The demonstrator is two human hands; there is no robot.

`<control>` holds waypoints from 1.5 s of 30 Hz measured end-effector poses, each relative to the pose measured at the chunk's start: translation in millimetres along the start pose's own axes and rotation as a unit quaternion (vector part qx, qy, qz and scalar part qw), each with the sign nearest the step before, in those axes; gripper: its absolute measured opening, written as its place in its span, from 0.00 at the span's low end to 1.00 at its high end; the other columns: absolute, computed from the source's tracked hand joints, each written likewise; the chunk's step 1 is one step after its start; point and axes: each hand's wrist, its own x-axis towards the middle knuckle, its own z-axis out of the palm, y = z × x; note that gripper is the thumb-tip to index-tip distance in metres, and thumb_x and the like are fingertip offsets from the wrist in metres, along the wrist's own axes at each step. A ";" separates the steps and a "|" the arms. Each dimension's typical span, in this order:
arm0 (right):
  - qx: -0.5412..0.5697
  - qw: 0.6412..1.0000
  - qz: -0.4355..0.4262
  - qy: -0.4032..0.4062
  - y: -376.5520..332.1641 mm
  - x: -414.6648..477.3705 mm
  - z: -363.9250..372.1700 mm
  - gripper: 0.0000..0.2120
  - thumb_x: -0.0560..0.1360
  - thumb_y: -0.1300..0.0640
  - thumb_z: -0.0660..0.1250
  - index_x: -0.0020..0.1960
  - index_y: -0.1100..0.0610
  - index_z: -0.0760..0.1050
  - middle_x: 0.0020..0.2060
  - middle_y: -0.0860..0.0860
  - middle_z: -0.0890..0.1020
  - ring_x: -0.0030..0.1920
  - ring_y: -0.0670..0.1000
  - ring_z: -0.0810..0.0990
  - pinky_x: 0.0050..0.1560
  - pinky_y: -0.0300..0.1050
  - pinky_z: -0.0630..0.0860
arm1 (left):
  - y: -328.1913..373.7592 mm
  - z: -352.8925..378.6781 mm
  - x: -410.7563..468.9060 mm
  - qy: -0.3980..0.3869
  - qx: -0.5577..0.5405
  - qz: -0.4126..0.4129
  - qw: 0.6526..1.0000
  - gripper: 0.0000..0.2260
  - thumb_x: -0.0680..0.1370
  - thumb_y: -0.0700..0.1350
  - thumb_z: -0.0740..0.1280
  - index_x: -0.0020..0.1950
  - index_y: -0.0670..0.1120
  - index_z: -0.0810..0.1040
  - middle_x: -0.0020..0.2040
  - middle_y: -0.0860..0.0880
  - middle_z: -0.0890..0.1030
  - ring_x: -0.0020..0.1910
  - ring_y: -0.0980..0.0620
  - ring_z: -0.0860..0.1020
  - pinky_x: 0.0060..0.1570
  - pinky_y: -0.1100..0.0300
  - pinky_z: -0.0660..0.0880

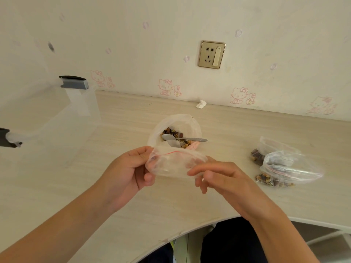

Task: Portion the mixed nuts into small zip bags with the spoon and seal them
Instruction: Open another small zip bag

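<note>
Head view: we are pinching empty zip bag (pixel 174 164), left hand (pixel 131 168), right hand (pixel 212 175); pulling mouth wide before spoon (pixel 182 138).

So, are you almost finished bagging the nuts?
Not yet. A few filled bags lie off to the right. The left hand and right hand hold a small zip bag that looks empty. The spoon rests in the big bag, which holds more mixed nuts to portion.
</note>
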 end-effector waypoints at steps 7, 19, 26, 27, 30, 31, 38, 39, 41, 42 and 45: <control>-0.240 0.970 0.022 0.043 -2.0 15.3 26.2 0.07 0.81 0.40 0.65 0.50 0.32 0.82 0.42 0.35 0.82 0.39 0.41 0.77 0.43 0.32 0.71 | -10.8 17.2 -10.3 -0.002 -0.008 -0.044 0.999 0.08 0.77 0.43 0.67 0.44 0.38 0.79 0.34 0.44 0.71 0.24 0.52 0.68 0.23 0.62 0.68; -0.468 0.872 0.143 -0.025 -13.1 25.7 35.1 0.23 0.74 0.53 0.66 0.66 0.36 0.75 0.34 0.37 0.67 0.35 0.39 0.67 0.34 0.37 0.60 | 4.9 17.2 -32.2 0.017 0.588 0.313 0.745 0.09 0.82 0.51 0.65 0.61 0.60 0.79 0.70 0.64 0.72 0.65 0.60 0.74 0.62 0.68 0.68; -0.627 0.764 0.102 -0.111 -25.3 18.9 53.9 0.27 0.77 0.49 0.60 0.76 0.40 0.65 0.61 0.47 0.80 0.60 0.53 0.77 0.48 0.49 0.68 | -11.9 19.4 -27.3 -0.014 0.809 0.090 0.581 0.21 0.84 0.60 0.54 0.53 0.56 0.86 0.64 0.60 0.76 0.68 0.55 0.66 0.66 0.55 0.61; -0.635 0.754 0.115 -0.123 -26.6 18.9 52.2 0.26 0.78 0.49 0.60 0.76 0.40 0.65 0.63 0.48 0.80 0.62 0.53 0.77 0.52 0.50 0.70 | -10.4 16.6 -23.9 -0.003 0.825 0.054 0.562 0.20 0.84 0.61 0.55 0.50 0.55 0.86 0.59 0.59 0.78 0.64 0.54 0.68 0.63 0.53 0.63; -0.637 0.734 0.181 -0.151 -32.7 22.8 36.6 0.21 0.79 0.49 0.60 0.72 0.39 0.72 0.65 0.44 0.77 0.66 0.50 0.75 0.61 0.50 0.72 | -15.9 16.9 -18.7 0.015 0.849 0.021 0.527 0.21 0.82 0.60 0.57 0.39 0.52 0.82 0.44 0.56 0.76 0.52 0.52 0.69 0.53 0.52 0.64; -0.635 0.733 0.191 -0.152 -33.8 23.8 31.3 0.19 0.79 0.50 0.61 0.68 0.38 0.76 0.62 0.42 0.77 0.65 0.49 0.75 0.61 0.49 0.72 | -19.5 19.1 -18.2 0.014 0.853 0.020 0.521 0.21 0.82 0.60 0.57 0.37 0.51 0.80 0.43 0.56 0.75 0.50 0.52 0.69 0.52 0.52 0.64; -0.604 0.778 0.091 -0.148 -12.2 21.2 32.1 0.21 0.77 0.60 0.58 0.57 0.40 0.83 0.75 0.42 0.70 0.72 0.47 0.66 0.72 0.50 0.65 | -28.7 14.2 -15.0 0.009 0.837 0.050 0.544 0.10 0.81 0.60 0.63 0.53 0.58 0.80 0.54 0.57 0.72 0.58 0.53 0.68 0.55 0.54 0.65; -0.605 0.780 0.095 -0.127 -7.4 22.2 30.6 0.17 0.79 0.56 0.58 0.56 0.41 0.83 0.74 0.42 0.71 0.72 0.48 0.66 0.71 0.50 0.66 | -27.4 12.6 -14.8 0.005 0.839 0.054 0.541 0.09 0.81 0.59 0.62 0.54 0.58 0.79 0.55 0.57 0.72 0.58 0.53 0.68 0.56 0.54 0.65; -0.621 0.774 0.096 -0.076 1.6 26.1 25.1 0.17 0.82 0.44 0.57 0.50 0.46 0.84 0.67 0.42 0.77 0.67 0.49 0.71 0.64 0.50 0.70 | -25.5 11.8 -15.6 -0.015 0.839 0.065 0.540 0.09 0.81 0.59 0.63 0.56 0.59 0.78 0.58 0.57 0.72 0.60 0.52 0.68 0.57 0.54 0.65; -0.626 0.772 0.093 -0.051 5.6 28.6 23.2 0.21 0.82 0.39 0.56 0.47 0.48 0.85 0.64 0.42 0.78 0.64 0.49 0.73 0.61 0.49 0.71 | -26.0 11.6 -17.5 -0.034 0.833 0.076 0.547 0.08 0.81 0.58 0.64 0.57 0.59 0.77 0.59 0.57 0.71 0.60 0.52 0.68 0.57 0.55 0.66; -0.611 0.786 0.090 -0.013 15.3 34.0 23.4 0.21 0.79 0.34 0.61 0.42 0.47 0.84 0.63 0.40 0.78 0.61 0.47 0.73 0.55 0.46 0.71 | -34.3 12.8 -22.2 -0.092 0.789 0.181 0.580 0.07 0.76 0.52 0.71 0.52 0.59 0.78 0.61 0.56 0.74 0.60 0.52 0.73 0.57 0.54 0.72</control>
